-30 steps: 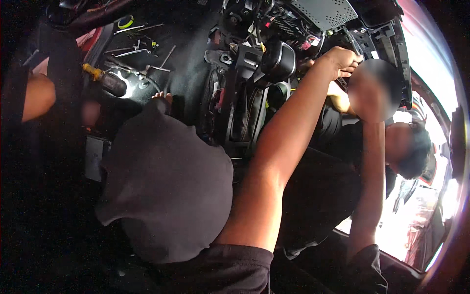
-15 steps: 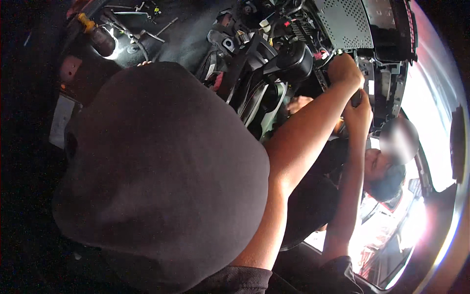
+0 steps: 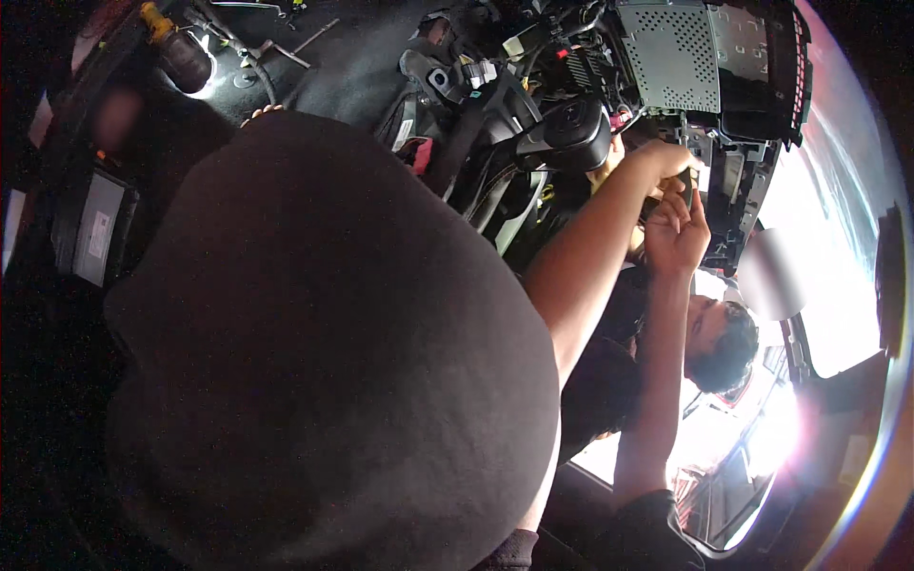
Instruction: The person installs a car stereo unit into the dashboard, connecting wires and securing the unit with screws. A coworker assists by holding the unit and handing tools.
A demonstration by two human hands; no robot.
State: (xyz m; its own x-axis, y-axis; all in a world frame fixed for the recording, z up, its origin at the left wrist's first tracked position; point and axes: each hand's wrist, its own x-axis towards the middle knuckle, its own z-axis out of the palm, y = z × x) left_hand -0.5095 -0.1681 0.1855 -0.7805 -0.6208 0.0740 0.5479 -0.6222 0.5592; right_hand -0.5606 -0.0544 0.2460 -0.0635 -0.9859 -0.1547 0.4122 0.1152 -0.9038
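My left hand (image 3: 666,162) is closed around a dark narrow piece (image 3: 688,186) below a perforated silver metal housing (image 3: 666,57) in the opened dashboard. My right hand (image 3: 674,233) reaches up just beneath it, fingers curled at that same piece; the exact grip is partly hidden. A black padded console part (image 3: 562,138) lies left of my hands. Another person's hand (image 3: 605,167) shows behind my left forearm.
A large dark cloth-covered shape (image 3: 324,352) fills the lower left. A co-worker (image 3: 714,343) is close at the right beside a bright opening. A yellow-handled lamp (image 3: 176,57) and metal tools (image 3: 295,57) lie on the carpet. Console parts and cables crowd the middle.
My right hand has come up from behind a blur to the piece beside my left hand. My left hand has shifted downward relative to the metal housing. The dark cloth shape fills more of the view.
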